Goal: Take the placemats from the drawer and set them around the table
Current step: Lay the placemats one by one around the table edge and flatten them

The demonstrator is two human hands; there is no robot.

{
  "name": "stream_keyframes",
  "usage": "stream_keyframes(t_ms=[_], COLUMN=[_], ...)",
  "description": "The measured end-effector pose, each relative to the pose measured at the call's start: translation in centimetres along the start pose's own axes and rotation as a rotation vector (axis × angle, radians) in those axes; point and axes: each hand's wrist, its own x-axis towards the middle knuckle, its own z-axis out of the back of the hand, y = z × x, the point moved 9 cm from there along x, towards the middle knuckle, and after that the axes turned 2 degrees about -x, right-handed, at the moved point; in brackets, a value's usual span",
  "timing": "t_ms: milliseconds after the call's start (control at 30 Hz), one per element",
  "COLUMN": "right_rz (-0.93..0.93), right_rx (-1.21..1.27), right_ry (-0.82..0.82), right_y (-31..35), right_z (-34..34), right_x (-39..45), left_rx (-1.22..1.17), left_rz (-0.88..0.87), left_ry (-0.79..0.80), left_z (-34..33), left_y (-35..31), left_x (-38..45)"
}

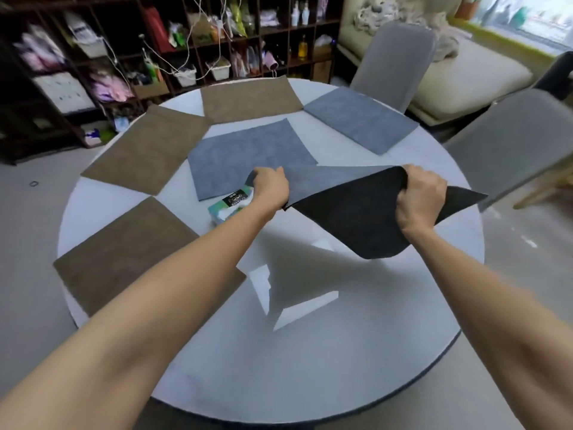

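Both hands, left (270,185) & right (420,197), gripping blue-grey placemat (350,212) mid-air over round counter (310,352), black underside sagging; risk: dropping skewed, overlapping center blue-grey mat (248,156) w/ tissue box (229,209) beside it, or folding under.

We cannot read the print on the tissue box (229,207); the left hand (270,188) and its forearm cover part of the box. The held placemat (350,212) hides the table (310,352) beneath it and a corner of the grey placemat (248,156) in the middle. The shelf (173,41) contents blur together, and the frame's edges cut off our elbows.
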Motion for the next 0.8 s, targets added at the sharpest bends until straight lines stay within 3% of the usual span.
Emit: stream_keyframes(t_ms=[100, 267, 333, 400, 500, 567, 800], right_rz=[0.169, 0.344, 0.402, 0.437, 0.443, 0.433, 0.518], right_rx=[0.008, -0.063, -0.043, -0.044, -0.140, -0.211, -0.249], right_ry=[-0.062, -0.015, 0.093, 0.310, 0.753, 0.950, 1.060], right_y=[1.6, -0.2, -1.5, -2.5, -3.8, -4.2, -4.8], right_z=[0.8, -0.2, -1.5, -3.1, -6.7, -8.6, -10.5], right_x=[-0.1, -5.8, -10.5, -15.6, -22.4, -25.2, -24.9], left_rx=[-0.011, -0.068, -0.083, -0.010, 0.314, 0.489, 0.465], left_rz=[0.049, -0.138, -0.174, -0.135, -0.051, 0.009, 0.140], left_ry=[0.005, -0.034, 0.015, 0.112, 0.319, 0.381, 0.266], left_z=[1.0, 1.6, 0.7, -0.5, -3.7, -5.0, -4.7], left_y=[1.2, 5.0, 8.3, 12.1, 17.4, 19.9, 23.8], left_x=[-0.6, -3.9, -5.4, -6.7, -8.4, -9.5, -10.9])
